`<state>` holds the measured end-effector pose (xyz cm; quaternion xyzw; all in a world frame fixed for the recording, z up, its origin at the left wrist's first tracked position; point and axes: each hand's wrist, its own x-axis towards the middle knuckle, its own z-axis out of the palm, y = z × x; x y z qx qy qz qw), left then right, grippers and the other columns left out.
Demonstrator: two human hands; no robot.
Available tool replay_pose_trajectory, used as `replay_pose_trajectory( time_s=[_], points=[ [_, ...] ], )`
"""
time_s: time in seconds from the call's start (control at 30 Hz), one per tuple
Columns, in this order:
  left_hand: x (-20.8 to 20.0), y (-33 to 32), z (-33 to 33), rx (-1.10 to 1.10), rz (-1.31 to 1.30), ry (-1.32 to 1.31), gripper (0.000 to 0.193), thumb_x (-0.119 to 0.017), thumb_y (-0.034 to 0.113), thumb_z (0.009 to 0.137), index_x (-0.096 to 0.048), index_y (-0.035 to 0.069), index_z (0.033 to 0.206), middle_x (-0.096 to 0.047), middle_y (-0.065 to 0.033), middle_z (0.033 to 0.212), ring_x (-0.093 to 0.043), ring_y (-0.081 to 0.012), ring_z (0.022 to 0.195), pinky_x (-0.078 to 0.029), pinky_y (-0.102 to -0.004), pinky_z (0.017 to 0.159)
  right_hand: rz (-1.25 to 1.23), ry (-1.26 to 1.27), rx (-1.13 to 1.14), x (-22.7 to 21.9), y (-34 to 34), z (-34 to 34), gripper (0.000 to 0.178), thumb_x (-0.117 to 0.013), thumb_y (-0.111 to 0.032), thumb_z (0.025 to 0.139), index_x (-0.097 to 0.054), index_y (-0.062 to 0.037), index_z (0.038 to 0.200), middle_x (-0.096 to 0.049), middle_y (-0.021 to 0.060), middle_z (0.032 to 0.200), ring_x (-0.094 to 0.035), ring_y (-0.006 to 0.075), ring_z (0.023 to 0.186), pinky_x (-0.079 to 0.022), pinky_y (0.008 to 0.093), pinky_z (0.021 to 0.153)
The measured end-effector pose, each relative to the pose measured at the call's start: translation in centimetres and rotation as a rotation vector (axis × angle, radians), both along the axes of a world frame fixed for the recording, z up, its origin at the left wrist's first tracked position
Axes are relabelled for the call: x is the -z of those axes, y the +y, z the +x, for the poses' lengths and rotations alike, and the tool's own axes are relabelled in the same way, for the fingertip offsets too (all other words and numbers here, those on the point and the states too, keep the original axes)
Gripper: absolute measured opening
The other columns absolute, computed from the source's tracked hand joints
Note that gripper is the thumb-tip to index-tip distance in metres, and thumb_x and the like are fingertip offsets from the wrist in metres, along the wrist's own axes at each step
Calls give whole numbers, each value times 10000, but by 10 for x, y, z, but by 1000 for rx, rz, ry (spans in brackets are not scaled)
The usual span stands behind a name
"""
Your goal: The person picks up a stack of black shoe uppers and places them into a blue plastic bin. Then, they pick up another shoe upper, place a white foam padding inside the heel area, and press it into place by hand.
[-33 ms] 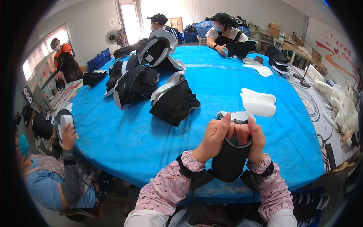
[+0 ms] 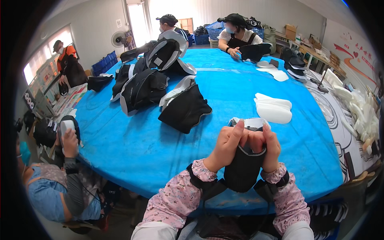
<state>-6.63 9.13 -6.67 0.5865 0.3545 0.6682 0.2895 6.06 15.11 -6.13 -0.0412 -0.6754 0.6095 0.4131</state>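
Note:
A black fabric shoe upper [image 2: 245, 171] with a pale rim hangs between my two hands, its rounded end toward me. My left hand [image 2: 227, 146] grips its left side, thumb raised and fingers curled into the opening. On the other side my right hand [image 2: 271, 147] does the same, fingers bent inward and thumb up along the edge. White lining [image 2: 259, 123] shows at its far end. The inside is mostly hidden behind my fingers. Beyond it to the left, another black upper [image 2: 185, 108] lies on the blue-covered table [image 2: 228, 90].
A pile of black uppers [image 2: 145, 90] covers the table's far left. Stacked white insole-shaped pieces [image 2: 273, 108] lie beyond my hands. One co-worker's hand [image 2: 70, 143] holds a piece at the left; another person [image 2: 240, 34] sits across. White pieces [image 2: 354, 106] heap at the right.
The co-worker's hand at the left has shifted slightly with its piece. My own hands and the upper are unmoved.

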Motion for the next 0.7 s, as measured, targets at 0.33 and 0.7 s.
replay_pose_trajectory(
  time_s=[0.33,0.7],
  points=[
    [1,6,-12,-150,44,23,616,-265,384,973,-379,1,504,-338,-12,475,-304,-97,467,-241,-275,461,200,-191,527,-8,14,17,671,-194,-446,964,-339,-48,442,-331,-13,431,-287,86,418,-198,263,430],
    [-3,1,-3,279,-102,-104,666,-218,384,978,-331,80,396,-355,-21,427,-315,-114,433,-245,-256,468,94,-157,244,4,9,8,671,-226,-426,967,-360,-56,423,-359,3,423,-324,102,430,-235,258,440]
  ],
)
